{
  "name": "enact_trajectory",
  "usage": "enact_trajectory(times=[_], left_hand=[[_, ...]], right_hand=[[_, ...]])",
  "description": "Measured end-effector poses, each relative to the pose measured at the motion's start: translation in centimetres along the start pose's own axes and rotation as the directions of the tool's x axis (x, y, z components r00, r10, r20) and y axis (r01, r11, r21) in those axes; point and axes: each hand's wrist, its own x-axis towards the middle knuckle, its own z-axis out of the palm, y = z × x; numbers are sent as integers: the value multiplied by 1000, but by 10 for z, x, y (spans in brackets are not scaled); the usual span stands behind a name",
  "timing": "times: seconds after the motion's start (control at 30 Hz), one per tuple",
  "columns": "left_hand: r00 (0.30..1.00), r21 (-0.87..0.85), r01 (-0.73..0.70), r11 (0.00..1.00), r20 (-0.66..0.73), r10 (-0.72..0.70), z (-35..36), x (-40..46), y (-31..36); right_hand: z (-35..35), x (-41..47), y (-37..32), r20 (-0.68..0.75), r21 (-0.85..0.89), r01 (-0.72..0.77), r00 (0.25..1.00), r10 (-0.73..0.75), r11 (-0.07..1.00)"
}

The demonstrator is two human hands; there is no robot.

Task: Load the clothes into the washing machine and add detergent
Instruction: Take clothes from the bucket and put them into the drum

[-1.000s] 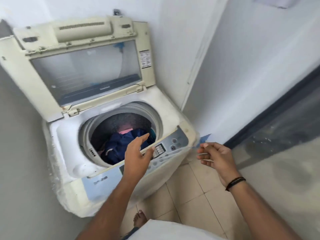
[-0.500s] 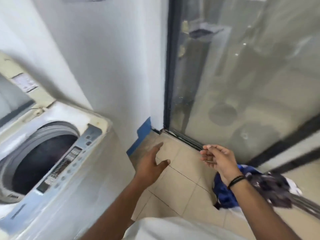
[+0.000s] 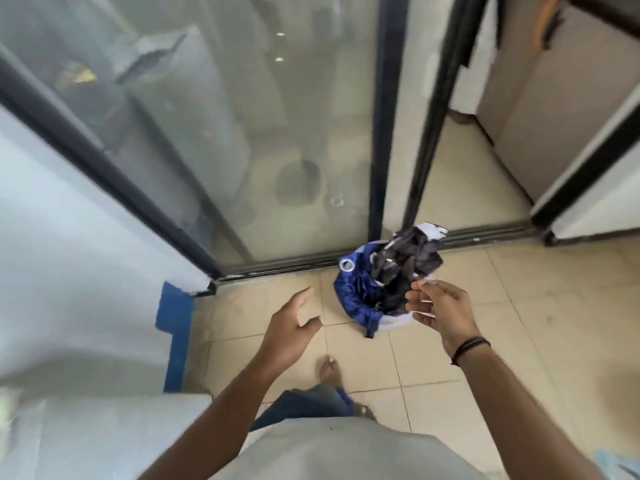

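A heap of clothes sits in a low white basket [image 3: 396,323] on the tiled floor by the glass door. A shiny blue garment [image 3: 356,294] hangs over the basket's left side, and a dark patterned garment [image 3: 414,254] lies on top. My left hand [image 3: 294,329] hovers open to the left of the heap, fingers spread, touching nothing. My right hand [image 3: 441,311] is just right of the heap at its edge, fingers loosely curled and empty as far as I can tell. Only a blurred white corner of the washing machine [image 3: 86,441] shows at the bottom left.
A sliding glass door [image 3: 242,133] with dark frames stands behind the basket. A white wall with blue tape [image 3: 175,306] is on the left. My bare foot [image 3: 329,370] is on the beige tiles below the basket. A doorway opens at the back right.
My view has swung right, away from the open washer drum to the basket of clothes on the floor. Both hands have moved from the machine toward the heap.
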Motion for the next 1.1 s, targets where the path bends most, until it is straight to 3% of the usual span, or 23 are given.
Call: enact_trajectory(times=[0.3, 0.6, 0.93, 1.1], left_hand=[[965, 13, -39, 999, 261, 34, 93, 101, 41], [867, 114, -15, 993, 497, -44, 158, 195, 57], [861, 254, 130, 958, 451, -237, 193, 278, 53], [846, 289, 328, 899, 334, -416, 210, 308, 20]], right_hand=[[-82, 39, -16, -268, 79, -42, 962, 62, 996], [-106, 126, -50, -310, -8, -142, 941, 132, 990], [-93, 242, -40, -196, -61, -297, 940, 280, 953], [-84, 314, -8, -57, -285, -384, 921, 384, 878]])
